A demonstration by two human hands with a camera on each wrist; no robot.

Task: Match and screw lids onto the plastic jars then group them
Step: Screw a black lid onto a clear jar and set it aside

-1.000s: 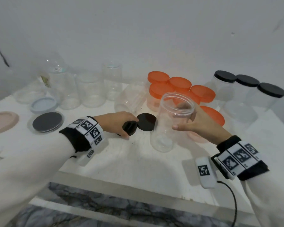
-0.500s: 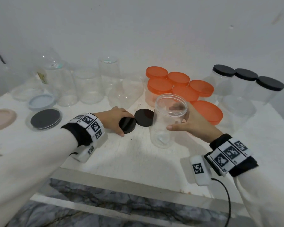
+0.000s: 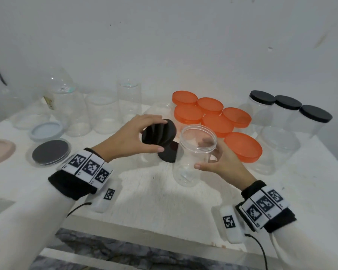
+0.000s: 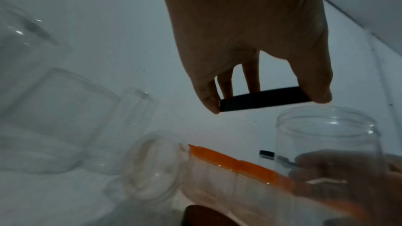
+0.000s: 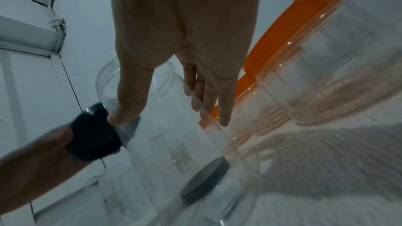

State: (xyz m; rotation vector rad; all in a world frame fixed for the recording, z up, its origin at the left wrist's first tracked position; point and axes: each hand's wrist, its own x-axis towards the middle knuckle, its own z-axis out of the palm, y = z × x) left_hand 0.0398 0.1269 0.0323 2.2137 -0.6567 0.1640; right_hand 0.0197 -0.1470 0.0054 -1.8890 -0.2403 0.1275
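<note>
Head view is showing the left hand [image 3: 132,137] gripping a black lid [image 3: 160,135] by its rim, fingers [image 3: 144,121] and thumb clamped on it, tilted and held in the air just left of the open clear jar [image 3: 193,154]. That jar is standing upright on the white desk [image 3: 144,195], with the right hand [image 3: 224,162] wrapping it below the rim, thumb in front and fingers curled behind. A second black lid [image 3: 168,154] is lying flat on the desk between the hands, touching the jar's left side. Orange-lidded jars [image 3: 217,121] are clustering just behind, three black-lidded jars [image 3: 287,106] are standing at back right, and uncapped clear jars [image 3: 101,112] are lining the back left beside a dark lid [image 3: 50,153].
</note>
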